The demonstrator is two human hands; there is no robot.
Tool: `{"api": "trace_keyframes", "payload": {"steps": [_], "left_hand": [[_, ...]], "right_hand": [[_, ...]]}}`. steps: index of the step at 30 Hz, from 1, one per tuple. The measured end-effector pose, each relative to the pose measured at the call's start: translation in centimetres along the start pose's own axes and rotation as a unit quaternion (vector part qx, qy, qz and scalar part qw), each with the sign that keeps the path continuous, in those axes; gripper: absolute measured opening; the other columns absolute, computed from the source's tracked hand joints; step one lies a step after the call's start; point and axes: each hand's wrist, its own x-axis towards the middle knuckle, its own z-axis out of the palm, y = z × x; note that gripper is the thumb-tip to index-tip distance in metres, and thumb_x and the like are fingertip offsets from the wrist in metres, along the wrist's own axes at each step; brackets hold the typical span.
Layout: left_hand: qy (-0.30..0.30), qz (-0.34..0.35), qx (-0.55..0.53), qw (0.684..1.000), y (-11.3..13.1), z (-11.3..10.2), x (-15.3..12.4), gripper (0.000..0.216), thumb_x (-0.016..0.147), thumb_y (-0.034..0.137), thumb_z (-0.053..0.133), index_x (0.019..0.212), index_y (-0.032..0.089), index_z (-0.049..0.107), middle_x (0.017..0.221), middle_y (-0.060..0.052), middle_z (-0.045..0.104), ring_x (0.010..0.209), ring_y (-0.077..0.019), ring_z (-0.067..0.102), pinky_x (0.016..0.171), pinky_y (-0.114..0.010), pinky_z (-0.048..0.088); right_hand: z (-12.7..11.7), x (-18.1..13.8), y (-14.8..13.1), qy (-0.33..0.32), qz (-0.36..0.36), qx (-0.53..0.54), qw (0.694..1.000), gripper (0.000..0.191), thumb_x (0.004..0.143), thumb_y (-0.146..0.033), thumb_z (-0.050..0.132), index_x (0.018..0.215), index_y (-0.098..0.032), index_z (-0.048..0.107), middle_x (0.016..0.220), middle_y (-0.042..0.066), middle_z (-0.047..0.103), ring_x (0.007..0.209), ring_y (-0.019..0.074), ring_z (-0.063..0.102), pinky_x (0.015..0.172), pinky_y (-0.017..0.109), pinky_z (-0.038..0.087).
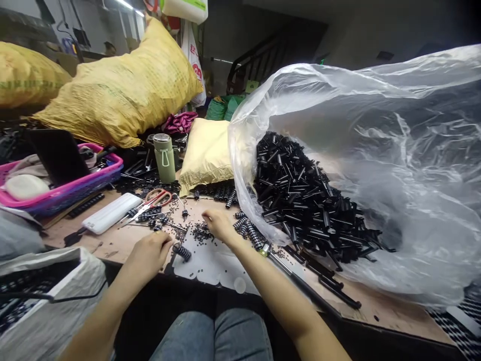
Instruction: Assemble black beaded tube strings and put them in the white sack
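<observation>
My left hand [153, 249] is closed in a pinch near the table's front edge. A short black spring-like piece with pale rings [182, 251] sticks out from its fingertips, over a white sheet [203, 264]. To the right, my right hand [218, 224] has its thumb and fingers pressed together; anything between them is too small to make out. Beside it lies a scatter of tiny dark bead-like parts [201, 233]. More black ringed pieces [250, 231] lie to the right of my right wrist, by a clear plastic bag [376, 135].
Black plastic parts [296, 190] spill from the bag. A metal rod [281, 263] and black strips [323, 276] lie below. Leftward are scissors [152, 200], a white case [111, 213], a pink basket [63, 198] and a green bottle [164, 158]. Yellow sacks [128, 85] stand behind.
</observation>
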Motion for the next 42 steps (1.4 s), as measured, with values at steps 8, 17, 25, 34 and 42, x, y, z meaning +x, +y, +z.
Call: {"api": "trace_keyframes", "payload": {"steps": [8, 17, 25, 34, 42], "left_hand": [[0.236, 0.003, -0.158, 0.959, 2.3, 5.4, -1.4, 0.015, 0.08, 0.028, 0.045, 0.078, 0.02, 0.058, 0.079, -0.005, 0.061, 0.075, -0.0172, 0.058, 0.07, -0.031, 0.049], [0.234, 0.078, -0.211, 0.946, 1.6, 9.2, -2.5, 0.022, 0.083, 0.021, 0.044, 0.104, 0.022, 0.052, 0.097, -0.008, 0.06, 0.094, -0.0191, 0.056, 0.082, -0.034, 0.048], [0.198, -0.16, -0.325, 0.911, -0.6, 4.1, -1.6, 0.033, 0.081, 0.044, 0.042, 0.095, 0.017, 0.055, 0.065, -0.001, 0.058, 0.062, -0.0158, 0.058, 0.058, -0.028, 0.049], [0.172, -0.16, -0.325, 0.916, -1.0, 2.7, -1.2, 0.039, 0.077, 0.047, 0.047, 0.098, 0.017, 0.061, 0.056, 0.0, 0.059, 0.056, -0.016, 0.059, 0.053, -0.027, 0.049], [0.11, -0.083, -0.268, 0.953, 0.9, 3.8, -1.3, 0.04, 0.08, 0.041, 0.045, 0.113, 0.02, 0.055, 0.114, -0.007, 0.059, 0.109, -0.0197, 0.051, 0.093, -0.034, 0.041]], "right_hand": [[5.6, 10.4, -4.6, -0.098, -0.048, -0.076, 0.991, 0.022, 0.086, -0.013, 0.036, 0.09, -0.015, 0.058, 0.092, 0.007, 0.06, 0.087, 0.0179, 0.049, 0.073, 0.028, 0.036], [7.4, 13.3, -4.2, -0.13, -0.008, -0.149, 0.98, 0.019, 0.087, -0.025, 0.043, 0.098, -0.014, 0.054, 0.102, 0.005, 0.054, 0.099, 0.0185, 0.048, 0.085, 0.039, 0.038], [7.5, 12.8, -4.2, -0.103, 0.061, -0.075, 0.99, 0.025, 0.087, -0.012, 0.032, 0.1, -0.014, 0.052, 0.109, 0.01, 0.051, 0.108, 0.0208, 0.04, 0.089, 0.036, 0.034], [5.0, 10.6, -5.0, -0.08, 0.14, 0.245, 0.956, 0.013, 0.081, -0.018, 0.048, 0.088, -0.013, 0.057, 0.097, 0.01, 0.059, 0.097, 0.0191, 0.052, 0.085, 0.035, 0.038], [1.4, 0.9, -4.3, -0.086, 0.24, 0.544, 0.799, 0.044, 0.06, -0.052, 0.066, 0.079, -0.013, 0.058, 0.065, 0.002, 0.06, 0.064, 0.012, 0.061, 0.06, 0.025, 0.048]]}}
